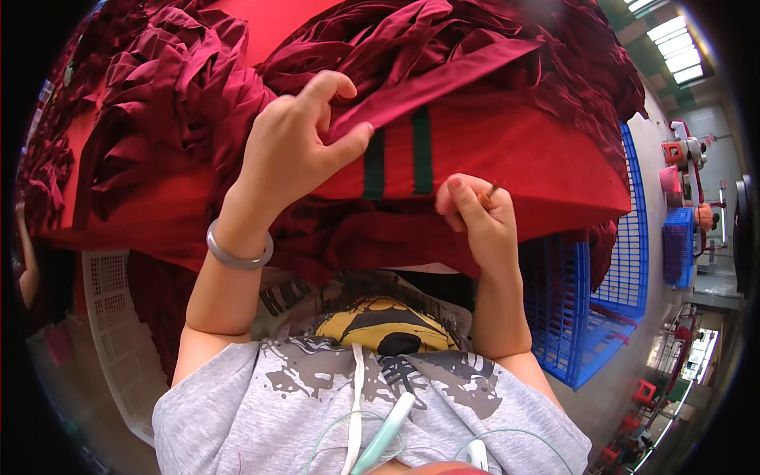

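My left hand (pixel 297 146), wearing a grey bangle (pixel 239 252) at the wrist, is over the red-covered table. Its thumb and index finger are apart, and a long dark red fabric strip (pixel 443 83) runs from beside the thumb to the upper right. No firm grip on the strip shows. My right hand (pixel 481 214) is closed in front of the table edge. A small thin tool (pixel 490 192) with a brownish part pokes out between its thumb and fingers; its kind is unclear. Two dark green bands (pixel 422 150) lie on the red cover between the hands.
Heaps of dark red fabric strips (pixel 170 87) cover the far and left table. A blue plastic basket (pixel 582 317) stands at my right, a white one (pixel 119 332) at my left. A person's arm (pixel 28 269) shows at the far left edge. Red stools (pixel 644 390) are farther off right.
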`<state>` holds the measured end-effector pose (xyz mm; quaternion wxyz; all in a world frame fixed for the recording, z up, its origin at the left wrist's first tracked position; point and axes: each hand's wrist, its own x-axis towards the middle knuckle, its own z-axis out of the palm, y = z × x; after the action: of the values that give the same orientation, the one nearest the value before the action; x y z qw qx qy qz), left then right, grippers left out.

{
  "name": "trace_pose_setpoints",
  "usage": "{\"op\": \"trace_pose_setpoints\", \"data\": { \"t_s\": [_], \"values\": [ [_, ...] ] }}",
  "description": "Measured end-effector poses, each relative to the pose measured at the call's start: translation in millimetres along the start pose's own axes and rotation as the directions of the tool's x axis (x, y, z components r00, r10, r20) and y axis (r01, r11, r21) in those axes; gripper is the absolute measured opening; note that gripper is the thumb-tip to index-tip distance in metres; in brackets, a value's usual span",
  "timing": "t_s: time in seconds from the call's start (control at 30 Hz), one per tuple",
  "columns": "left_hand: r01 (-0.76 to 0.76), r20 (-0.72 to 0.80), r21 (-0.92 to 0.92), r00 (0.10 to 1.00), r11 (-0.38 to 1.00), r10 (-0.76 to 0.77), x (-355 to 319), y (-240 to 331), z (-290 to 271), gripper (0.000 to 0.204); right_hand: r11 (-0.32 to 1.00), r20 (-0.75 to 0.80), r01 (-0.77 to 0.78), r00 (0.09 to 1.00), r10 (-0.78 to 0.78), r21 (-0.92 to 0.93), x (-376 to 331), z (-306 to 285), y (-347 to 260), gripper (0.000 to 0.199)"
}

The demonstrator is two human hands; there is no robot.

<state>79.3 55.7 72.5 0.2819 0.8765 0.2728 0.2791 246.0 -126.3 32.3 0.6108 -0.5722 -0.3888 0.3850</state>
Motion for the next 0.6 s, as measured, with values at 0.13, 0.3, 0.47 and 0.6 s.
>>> {"op": "trace_pose_setpoints", "data": {
  "t_s": [0.13, 0.3, 0.47, 0.6],
  "values": [
    [-0.059, 0.03, 0.246, 0.998, 0.968, 0.053, -5, -4, 3, 0.044, 0.966, 0.145, -0.236, 0.965, 0.22, 0.106, 16, 14, -6, 0.042],
    [-0.222, 0.001, -0.21, 0.974, 0.952, 0.228, -11, -1, -6, 0.02, 0.745, 0.223, -0.402, 0.916, 0.335, 0.532, 39, 33, -7, 0.052],
    [-0.303, 0.021, -0.112, 0.951, 0.946, 0.307, -31, -10, -17, 0.027, 0.509, 0.052, 0.094, 0.963, -0.265, 0.856, 70, -27, -24, 0.042],
    [0.125, -0.007, -0.179, 0.992, 0.976, -0.129, -47, -20, -26, 0.029, 0.335, -0.141, 0.197, 0.973, -0.184, 0.921, 57, -172, -41, 0.035]
  ]
}}
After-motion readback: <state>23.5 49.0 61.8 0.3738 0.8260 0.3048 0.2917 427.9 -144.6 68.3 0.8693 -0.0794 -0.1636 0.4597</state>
